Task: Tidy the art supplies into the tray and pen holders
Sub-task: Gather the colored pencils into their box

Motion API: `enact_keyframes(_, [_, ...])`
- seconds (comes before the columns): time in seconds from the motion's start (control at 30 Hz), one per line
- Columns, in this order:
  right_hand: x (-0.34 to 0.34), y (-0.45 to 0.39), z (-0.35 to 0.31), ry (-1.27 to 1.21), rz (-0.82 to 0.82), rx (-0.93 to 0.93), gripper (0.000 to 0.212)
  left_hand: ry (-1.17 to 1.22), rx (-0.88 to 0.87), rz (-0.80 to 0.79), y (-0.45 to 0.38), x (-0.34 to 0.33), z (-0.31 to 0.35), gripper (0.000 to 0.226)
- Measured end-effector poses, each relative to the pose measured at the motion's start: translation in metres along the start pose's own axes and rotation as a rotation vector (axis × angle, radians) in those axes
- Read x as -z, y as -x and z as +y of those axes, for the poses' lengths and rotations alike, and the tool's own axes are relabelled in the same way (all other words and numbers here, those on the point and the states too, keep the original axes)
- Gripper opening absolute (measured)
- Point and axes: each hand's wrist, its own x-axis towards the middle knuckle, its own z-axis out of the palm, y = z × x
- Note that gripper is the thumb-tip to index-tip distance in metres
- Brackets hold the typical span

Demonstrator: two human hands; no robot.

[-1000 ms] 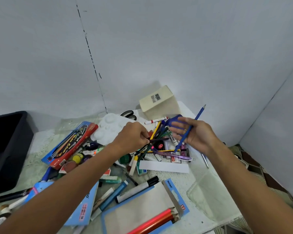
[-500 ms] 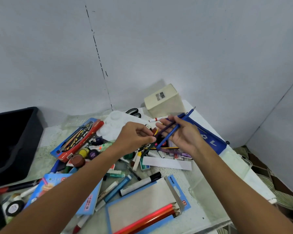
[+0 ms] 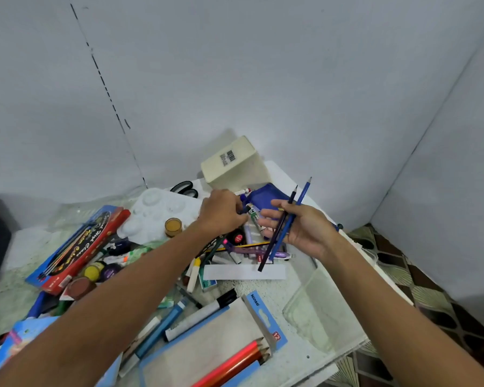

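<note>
My left hand (image 3: 221,212) closes its grip on a marker (image 3: 253,215) in the pile mid-bench; my fingers hide its near end. My right hand (image 3: 305,229) grips a dark pencil (image 3: 277,233) and a blue pencil (image 3: 301,201), tips pointing far.

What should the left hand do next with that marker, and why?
Probably lift the green-capped marker clear and pass it to the right hand, which already holds two pencils and has fingers spread; the left hand pinches at the pile beside it.
</note>
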Motion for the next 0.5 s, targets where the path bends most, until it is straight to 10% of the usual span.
enact_keyframes(0.5, [-0.037, -0.017, 0.011, 0.118, -0.108, 0.040, 0.020, 0.818, 0.188, -0.041, -0.007, 0.040, 0.007, 0.018])
